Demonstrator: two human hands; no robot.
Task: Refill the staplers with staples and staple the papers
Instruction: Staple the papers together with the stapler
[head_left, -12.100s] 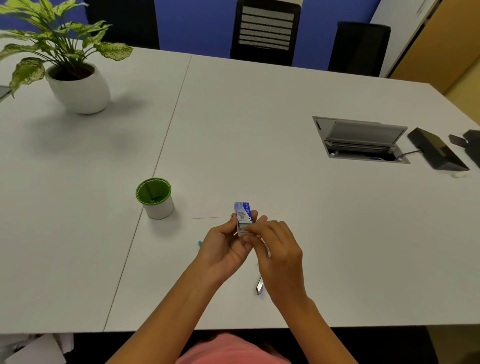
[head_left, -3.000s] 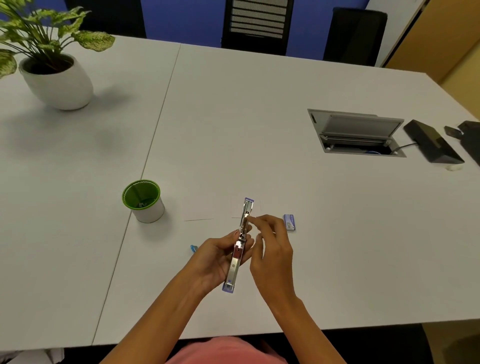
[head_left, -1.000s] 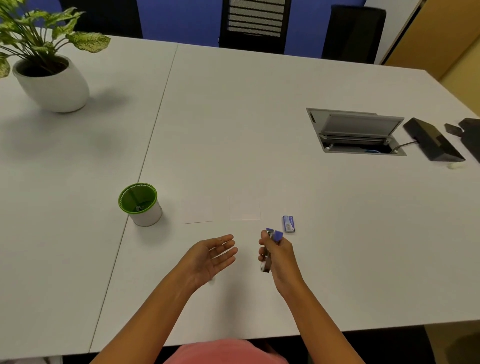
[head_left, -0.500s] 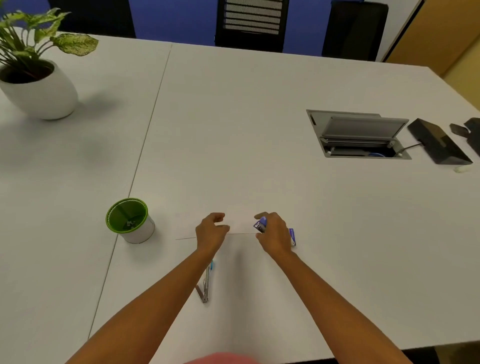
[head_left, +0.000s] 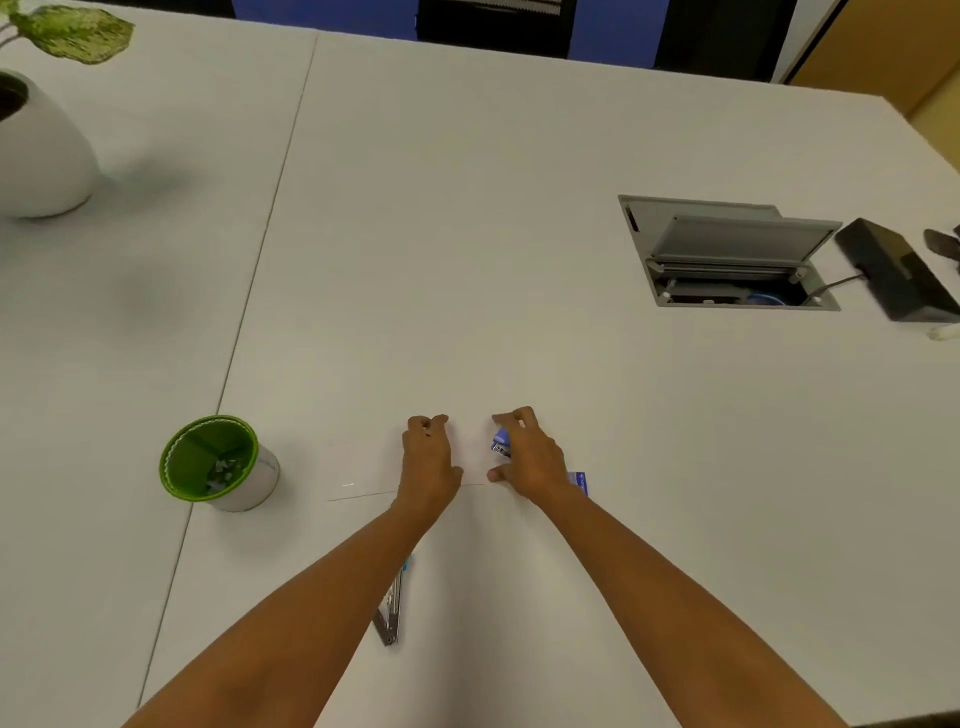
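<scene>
Papers (head_left: 363, 467) lie flat on the white table (head_left: 467, 234), barely showing against it; I make out little more than their thin near edge. My left hand (head_left: 428, 457) sits on them with the fingers curled, and I cannot tell whether it pinches a sheet. My right hand (head_left: 530, 460), just beside it, grips a purple stapler (head_left: 501, 445). A blue staple box (head_left: 579, 480) lies just beside that wrist. A second stapler (head_left: 390, 610), hinged open, lies partly under my left forearm. A green-rimmed cup (head_left: 215, 462) stands well to the left
</scene>
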